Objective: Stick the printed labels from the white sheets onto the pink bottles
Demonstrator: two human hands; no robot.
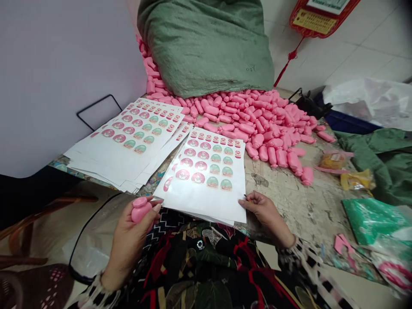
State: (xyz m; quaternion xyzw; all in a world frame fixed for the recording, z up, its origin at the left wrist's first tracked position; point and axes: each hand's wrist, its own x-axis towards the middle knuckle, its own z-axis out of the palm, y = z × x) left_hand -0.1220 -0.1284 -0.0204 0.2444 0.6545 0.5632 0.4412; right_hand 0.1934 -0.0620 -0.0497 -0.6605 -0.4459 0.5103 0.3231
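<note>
Left hand (128,240): nearest the camera, over the lap; its grip is closed around a small pink bottle (140,209), thumb and fingertips wrapped over the rounded body.
Pink bottle: looks like light, hollow moulded plastic, smooth and probably a little slippery; I judge it stiff enough to hold firmly by the body, with the narrower neck end a poorer place to grasp.
Right hand (265,212): at the near right corner of the sticker sheet (209,176), fingertips pressed together on the sheet's edge; whether they pinch a single label I cannot tell.
Sticker sheet: thin, floppy paper with rows of round pink and green labels, lying on the worktop (296,201) edge atop other sheets; best lifted by a corner, likely to crease.
Second stack of sheets (128,141): farther left, fanned out.
Heap of pink bottles (257,124): beyond the sheets, loose and apt to roll.
Green sack (206,43): farthest, slumped over the heap.
</note>
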